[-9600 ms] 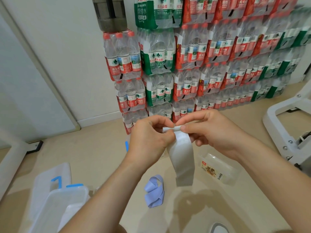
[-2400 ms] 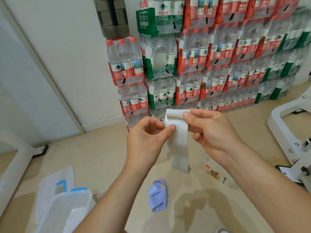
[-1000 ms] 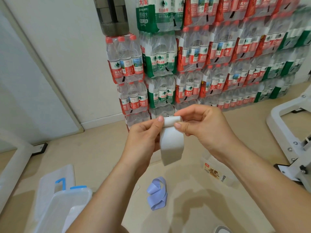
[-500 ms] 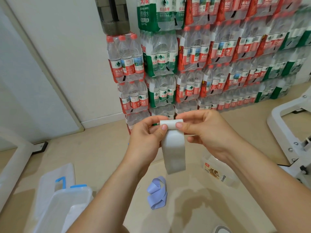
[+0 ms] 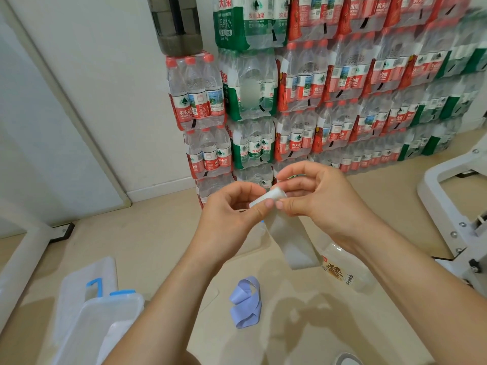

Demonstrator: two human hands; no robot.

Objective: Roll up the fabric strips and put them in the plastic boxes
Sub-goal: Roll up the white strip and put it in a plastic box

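Item: white fabric strip (image 5: 293, 243), partly rolled, held in mid-air above the floor, labelled plastic box (image 5: 347, 270) nearby. Roll is pinched by left hand (image 5: 229, 217) and right hand (image 5: 319, 204); tail hangs free. Edges are best kept aligned, tension even.

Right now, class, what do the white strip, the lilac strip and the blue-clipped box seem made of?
White strip: probably soft matte fabric; it rolls tightly and hangs limp. Lilac strip: likely the same; it lies in floppy loops. Blue-clipped box: plastic, frosted and see-through.
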